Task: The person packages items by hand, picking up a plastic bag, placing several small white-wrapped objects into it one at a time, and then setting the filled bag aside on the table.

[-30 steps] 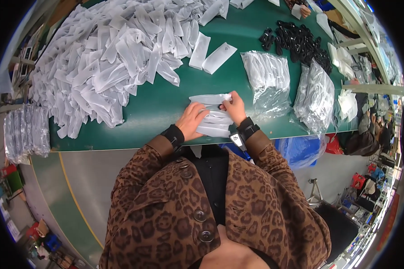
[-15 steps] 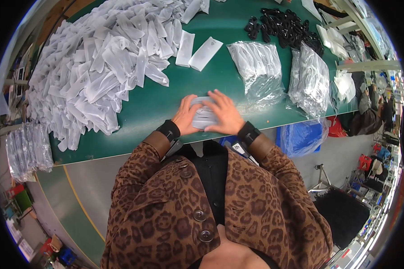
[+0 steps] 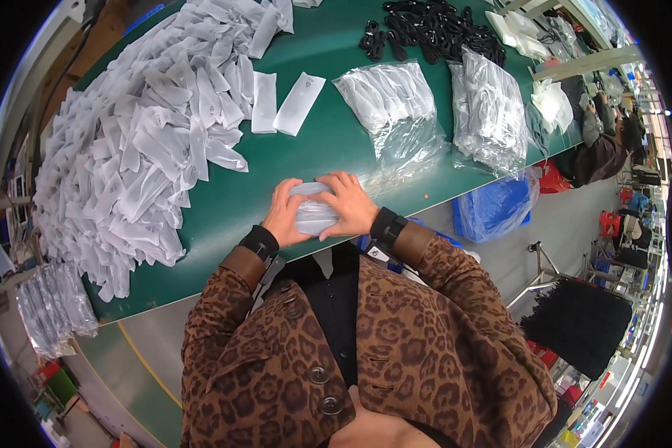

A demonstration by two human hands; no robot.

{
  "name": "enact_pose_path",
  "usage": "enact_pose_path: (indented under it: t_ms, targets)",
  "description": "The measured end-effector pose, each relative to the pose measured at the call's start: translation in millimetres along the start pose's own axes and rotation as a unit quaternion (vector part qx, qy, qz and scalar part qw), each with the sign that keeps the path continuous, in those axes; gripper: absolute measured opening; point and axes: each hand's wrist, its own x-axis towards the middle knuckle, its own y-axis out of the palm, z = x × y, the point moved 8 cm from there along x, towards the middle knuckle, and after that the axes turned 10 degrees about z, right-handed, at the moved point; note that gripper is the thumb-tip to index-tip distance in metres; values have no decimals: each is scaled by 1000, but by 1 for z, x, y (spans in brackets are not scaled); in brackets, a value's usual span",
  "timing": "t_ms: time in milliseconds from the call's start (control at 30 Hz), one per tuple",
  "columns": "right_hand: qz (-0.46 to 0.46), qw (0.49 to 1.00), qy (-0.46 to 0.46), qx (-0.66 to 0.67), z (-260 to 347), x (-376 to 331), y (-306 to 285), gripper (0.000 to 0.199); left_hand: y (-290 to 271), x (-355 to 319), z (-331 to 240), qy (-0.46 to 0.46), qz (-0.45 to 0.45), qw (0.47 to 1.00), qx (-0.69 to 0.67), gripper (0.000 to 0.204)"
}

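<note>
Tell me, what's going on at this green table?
A person in a leopard-print jacket presses a small stack of white packets between the left hand and the right hand at the near edge of the green table. A big heap of the same white packets lies to the left. Clear bags of packets and a pile of black parts lie further right.

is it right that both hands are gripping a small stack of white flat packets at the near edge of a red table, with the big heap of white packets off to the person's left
Not quite: the table is green, not red, as the head view shows. The rest holds: the left hand and right hand grip a small stack of white flat packets at its near edge, with the big heap of white packets to the person's left.
</note>
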Motion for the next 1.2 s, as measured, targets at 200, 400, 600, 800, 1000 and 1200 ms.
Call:
enact_pose_path:
  t_ms: [200,400,600,800,1000,1200]
  targets:
    - [-45,998,-42,-15,16,-10,1,84,4,-5,7,-1,-3,997,-72,80]
    - [-85,995,-33,-28,7,-9,13,81,2,-4,5,4,-4,997,-81,94]
    - [-82,995,-43,-33,12,-12,18,74,8,-8,7,-38,40,998,-29,107]
    - [-129,984,3,126,-4,-10,0,59,6,-10,4,-5,64,997,46,109]
    - [-69,974,130,174,-58,7,10,36,11,-12,6,5,77,997,31,107]
    - [-219,961,113,126,-64,7,-8,23,8,-14,3,-4,73,997,20,99]
